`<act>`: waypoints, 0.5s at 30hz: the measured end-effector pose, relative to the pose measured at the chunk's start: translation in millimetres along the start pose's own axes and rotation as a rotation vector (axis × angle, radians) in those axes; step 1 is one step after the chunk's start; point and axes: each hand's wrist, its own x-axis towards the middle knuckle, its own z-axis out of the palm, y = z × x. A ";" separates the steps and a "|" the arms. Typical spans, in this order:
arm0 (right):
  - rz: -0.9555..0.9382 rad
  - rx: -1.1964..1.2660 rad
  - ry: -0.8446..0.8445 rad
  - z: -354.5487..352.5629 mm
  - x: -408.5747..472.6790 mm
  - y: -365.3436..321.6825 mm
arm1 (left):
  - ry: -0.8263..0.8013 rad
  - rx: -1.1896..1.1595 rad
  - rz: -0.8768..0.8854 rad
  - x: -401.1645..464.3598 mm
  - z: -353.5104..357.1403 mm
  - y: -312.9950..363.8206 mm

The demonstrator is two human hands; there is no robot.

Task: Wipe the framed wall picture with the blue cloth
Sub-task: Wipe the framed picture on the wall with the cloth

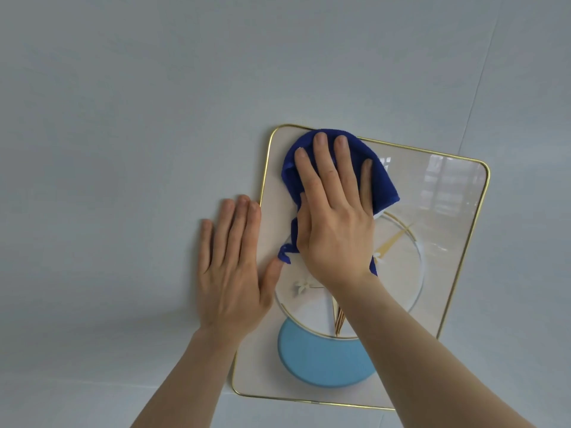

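The framed picture [448, 230] hangs on a pale wall, tilted in my view, with a thin gold rim, glossy glass, a gold circle and a light blue disc low down. My right hand [335, 217] lies flat on the glass near the upper left corner, pressing the dark blue cloth [383, 180] against it. The cloth sticks out above and to both sides of my fingers. My left hand [233, 273] rests flat on the wall at the picture's left edge, fingers spread, thumb touching the glass.
A plain grey-white wall [123, 118] surrounds the picture. A faint vertical seam [475, 97] in the wall runs down at the upper right. The glass reflects a window at its upper right corner.
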 end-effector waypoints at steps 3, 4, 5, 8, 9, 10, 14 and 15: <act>-0.012 0.025 -0.010 -1.6 -2.6 0.4 | -0.002 -0.007 0.000 0.2 -0.1 -0.3; -0.018 0.036 -0.017 -2.2 -3.8 0.4 | -0.002 -0.008 0.000 0.2 -0.1 -0.5; -0.026 0.045 -0.024 -3.2 -5.6 0.7 | -0.002 -0.009 0.000 0.0 -0.2 -0.5; -0.051 0.074 -0.053 -6.4 -16.2 2.1 | -0.004 -0.006 0.002 -0.2 -0.6 0.3; -0.059 0.081 -0.064 -7.3 -21.0 2.4 | -0.008 -0.005 0.001 -0.2 -0.8 0.6; -0.065 0.086 -0.074 -7.9 -25.9 2.3 | -0.014 -0.004 -0.002 0.1 -1.1 0.7; -0.074 0.106 -0.091 -8.1 -36.4 1.8 | -0.031 0.001 -0.005 0.6 -2.2 0.9; -0.074 0.111 -0.092 -7.6 -37.1 2.3 | -0.033 0.001 -0.004 0.2 -2.4 1.0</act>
